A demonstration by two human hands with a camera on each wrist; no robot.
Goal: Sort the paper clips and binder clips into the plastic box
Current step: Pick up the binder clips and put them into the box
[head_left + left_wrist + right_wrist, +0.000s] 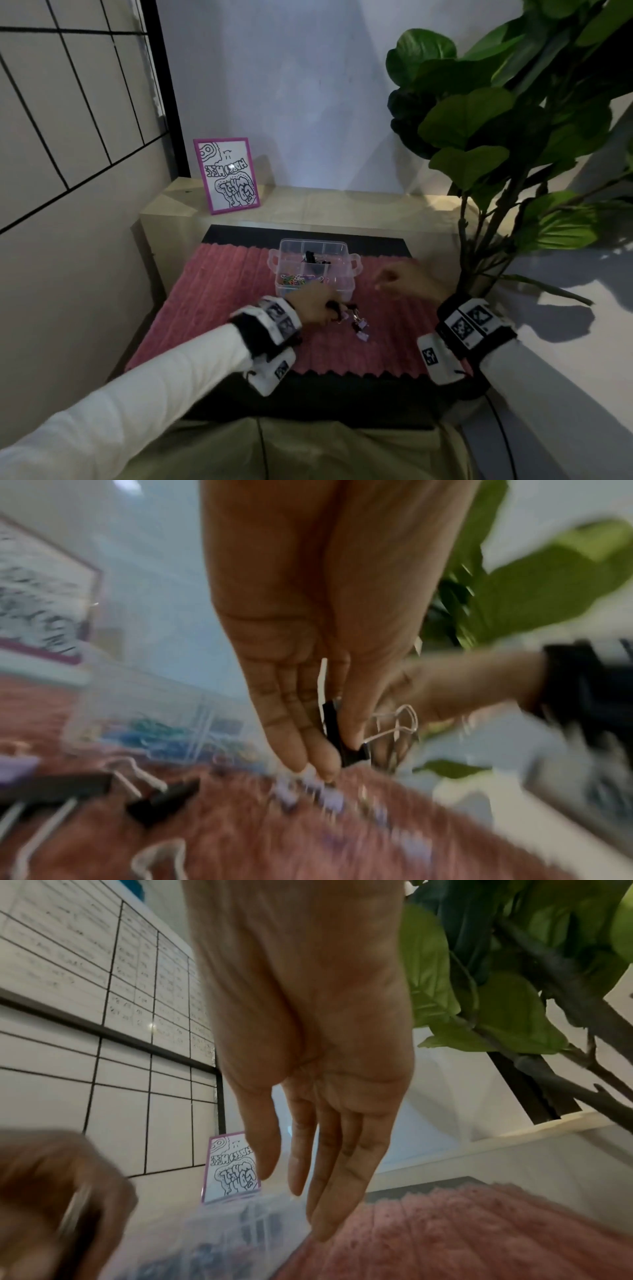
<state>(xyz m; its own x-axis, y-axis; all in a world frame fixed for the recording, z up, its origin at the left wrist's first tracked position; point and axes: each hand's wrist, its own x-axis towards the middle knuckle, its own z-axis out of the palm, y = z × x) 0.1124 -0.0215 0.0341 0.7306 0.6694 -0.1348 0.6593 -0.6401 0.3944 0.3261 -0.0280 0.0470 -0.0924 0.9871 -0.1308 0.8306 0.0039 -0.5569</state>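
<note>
A clear plastic box (313, 267) with compartments stands on the pink ribbed mat (219, 301). Coloured paper clips (291, 280) fill its front left compartment; black binder clips (313, 257) lie further back. My left hand (317, 306) hovers just in front of the box and pinches a black binder clip (337, 734) between thumb and fingers. Small purple binder clips (359, 325) lie on the mat beside it, and more black binder clips (161, 802) show in the left wrist view. My right hand (400, 279) floats right of the box, fingers relaxed (329, 1191), holding nothing.
A pink-framed drawing (227, 176) leans on the beige ledge (342, 205) behind the mat. A large-leaved plant (496, 130) crowds the right side. A gridded wall panel (68, 102) stands on the left. The mat's front edge (342, 371) is near my lap.
</note>
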